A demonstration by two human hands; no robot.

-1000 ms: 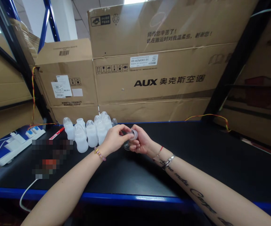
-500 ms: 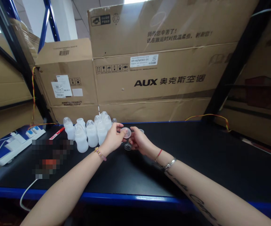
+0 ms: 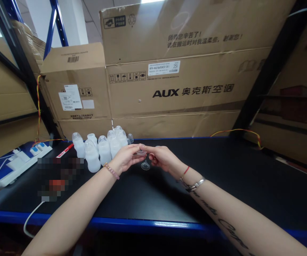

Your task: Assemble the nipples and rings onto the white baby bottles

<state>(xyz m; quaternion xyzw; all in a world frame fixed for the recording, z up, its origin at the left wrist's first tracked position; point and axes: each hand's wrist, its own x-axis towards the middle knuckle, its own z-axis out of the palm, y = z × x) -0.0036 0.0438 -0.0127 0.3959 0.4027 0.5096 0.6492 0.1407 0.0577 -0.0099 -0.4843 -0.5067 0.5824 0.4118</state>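
Above the black table point(image 3: 153, 192), my left hand point(image 3: 128, 156) is closed around a small clear round piece point(image 3: 141, 152). The fingertips of my right hand point(image 3: 162, 157) touch that same piece from the right, so both hands meet on it. Just below them a clear nipple-shaped piece point(image 3: 145, 165) with a round flange shows near the tabletop. Left of my hands stand several white bottles point(image 3: 92, 158) with clear domed caps. A clear cap point(image 3: 130, 137) is partly visible behind my left hand.
A red and white marker point(image 3: 64, 151) lies left of the bottles, beside a blurred patch. Farther left is a white power strip point(image 3: 25, 165) with cables. Large cardboard point(image 3: 190, 81) stands along the back, with a yellow and red wire point(image 3: 238, 131) at the right.
My hands have come together and the fingers now cover much of the round piece, which was facing the camera before. My left hand has turned, with its fingers pointing right.
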